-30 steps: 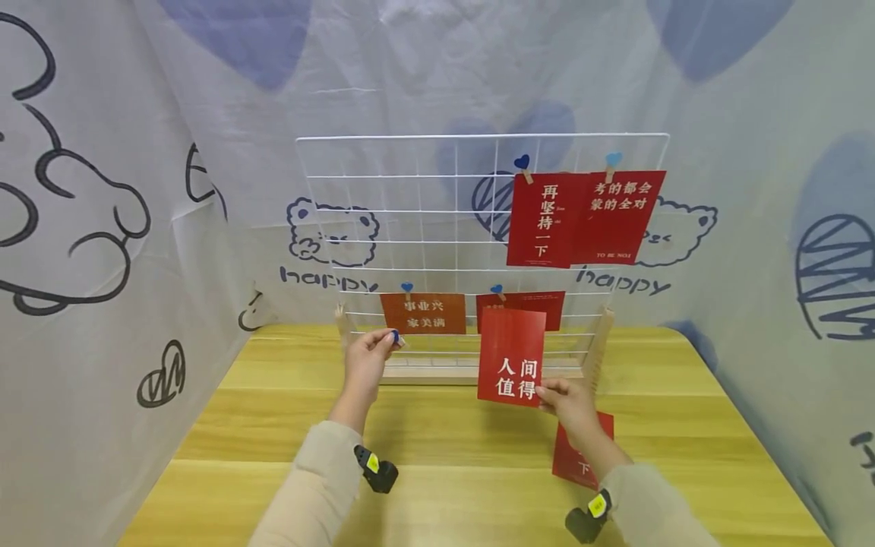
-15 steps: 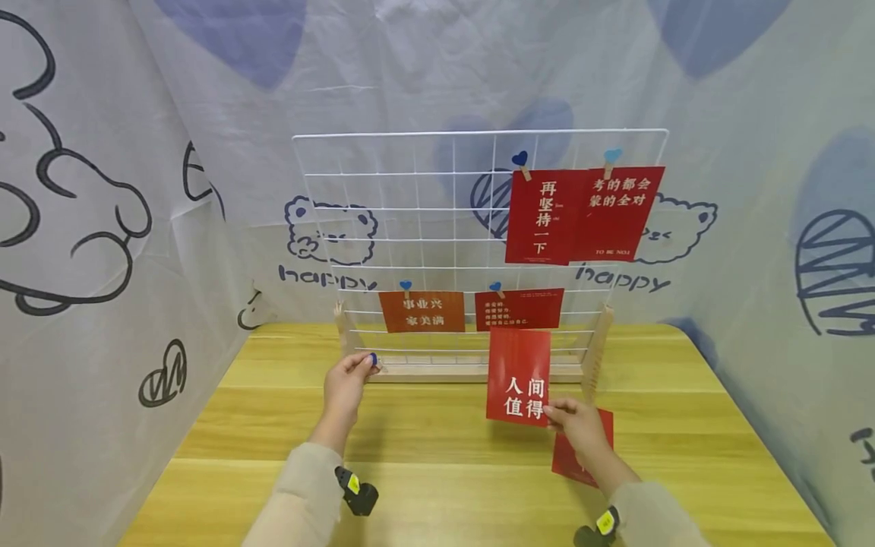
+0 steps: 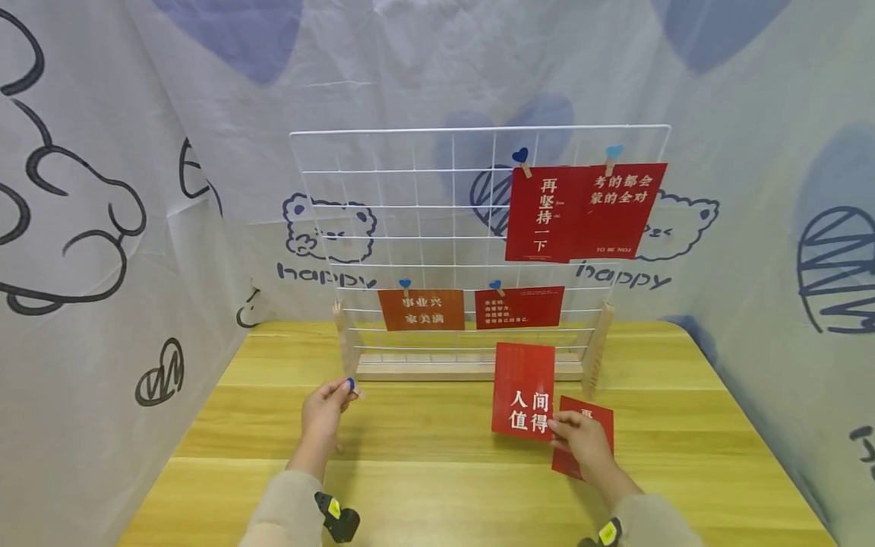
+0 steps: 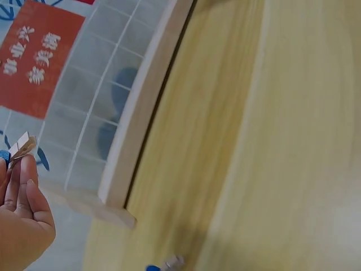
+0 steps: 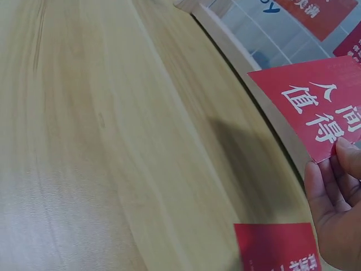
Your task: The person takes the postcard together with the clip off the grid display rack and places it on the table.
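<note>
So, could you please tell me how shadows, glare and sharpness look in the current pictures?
Head view: soft sheen on the near table, faint shadow below the held card; left wrist view: dim overall, pale glare towards the right edge, and the lower clip soft and cut off; right wrist view: dark shadow on the table, whitish glare at lower left.

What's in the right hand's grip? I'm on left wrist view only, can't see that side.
Observer: The right hand's grip is on a red card, near its lower right corner as the head view shows it.
Operator: Anything on the table near that grip?
Observer: Yes, a second red card lies on the table, partly hidden by the right hand and wrist in the head view.
</note>
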The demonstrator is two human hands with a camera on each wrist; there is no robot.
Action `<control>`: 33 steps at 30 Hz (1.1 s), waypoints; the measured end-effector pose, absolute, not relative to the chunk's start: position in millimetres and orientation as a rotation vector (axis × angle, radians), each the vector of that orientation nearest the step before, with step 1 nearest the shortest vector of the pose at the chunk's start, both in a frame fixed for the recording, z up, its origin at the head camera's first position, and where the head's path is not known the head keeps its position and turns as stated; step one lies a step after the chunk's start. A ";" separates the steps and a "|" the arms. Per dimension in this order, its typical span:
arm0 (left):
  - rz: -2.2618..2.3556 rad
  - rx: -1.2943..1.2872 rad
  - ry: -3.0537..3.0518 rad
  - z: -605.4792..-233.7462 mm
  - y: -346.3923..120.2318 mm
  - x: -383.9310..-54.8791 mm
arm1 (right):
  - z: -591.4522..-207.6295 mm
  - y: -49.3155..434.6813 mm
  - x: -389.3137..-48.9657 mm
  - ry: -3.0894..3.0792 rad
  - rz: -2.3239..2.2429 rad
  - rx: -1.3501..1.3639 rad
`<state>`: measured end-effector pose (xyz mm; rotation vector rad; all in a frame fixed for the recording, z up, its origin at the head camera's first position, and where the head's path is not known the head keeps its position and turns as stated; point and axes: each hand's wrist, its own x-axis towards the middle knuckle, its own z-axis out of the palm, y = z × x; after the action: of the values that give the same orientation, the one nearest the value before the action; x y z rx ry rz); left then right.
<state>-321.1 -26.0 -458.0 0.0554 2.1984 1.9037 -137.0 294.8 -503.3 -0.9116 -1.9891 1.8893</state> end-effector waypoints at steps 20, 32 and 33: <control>1.847 -0.070 2.213 -498.0 -75.3 -303.7 | -524.5 297.0 -136.5 -1.994 1.950 -1.017; 1.985 -0.224 2.170 -524.2 -87.2 -297.2 | -534.1 295.5 -136.9 -1.968 1.976 -1.023; 1.983 -0.233 2.172 -525.4 -87.6 -297.2 | -534.3 294.9 -136.8 -1.962 1.980 -1.023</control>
<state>-297.2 -87.6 -525.4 -0.2332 2.1724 1.9834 -136.8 294.9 -534.3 -1.0231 -1.9623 1.9805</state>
